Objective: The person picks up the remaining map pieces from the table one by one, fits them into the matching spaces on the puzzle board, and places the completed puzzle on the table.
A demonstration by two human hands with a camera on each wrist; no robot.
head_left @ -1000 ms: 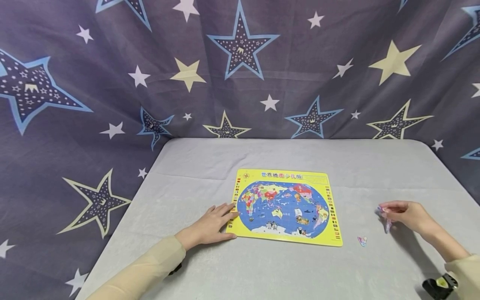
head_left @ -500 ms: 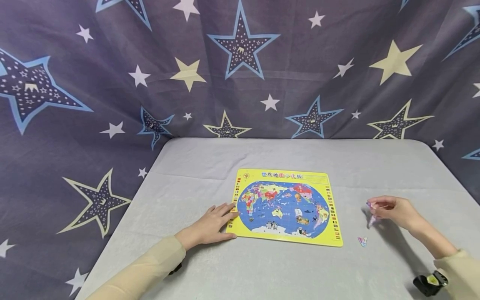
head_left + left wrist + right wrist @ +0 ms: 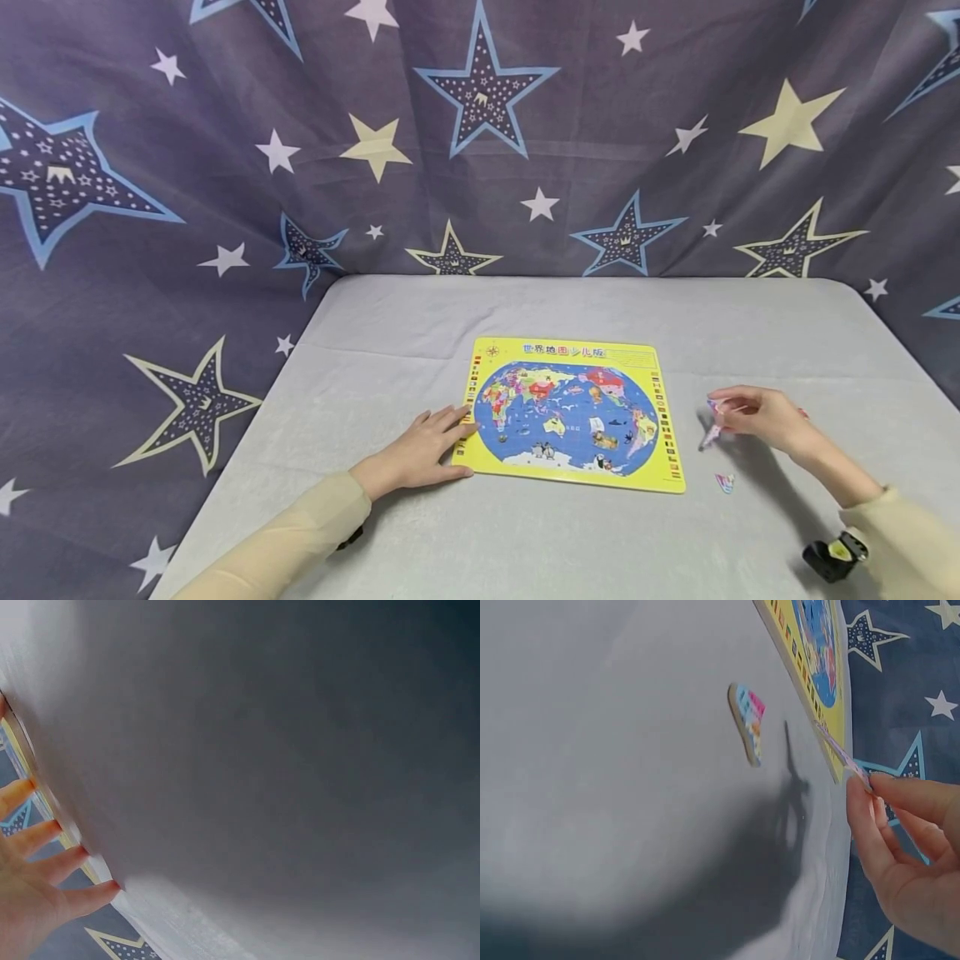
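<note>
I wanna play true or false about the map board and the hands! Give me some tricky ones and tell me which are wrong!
1. The right hand pinches a thin piece. True.
2. The thin piece is lying on the map board. False: it is held in the air, to the right of the map board.
3. Another piece lies on the table. True.
4. The left hand is waving high in the air. False: it is down at the map board's left edge.
5. The map board has a green border. False: the border is yellow.
6. The cloth behind the table has stars on it. True.
</note>
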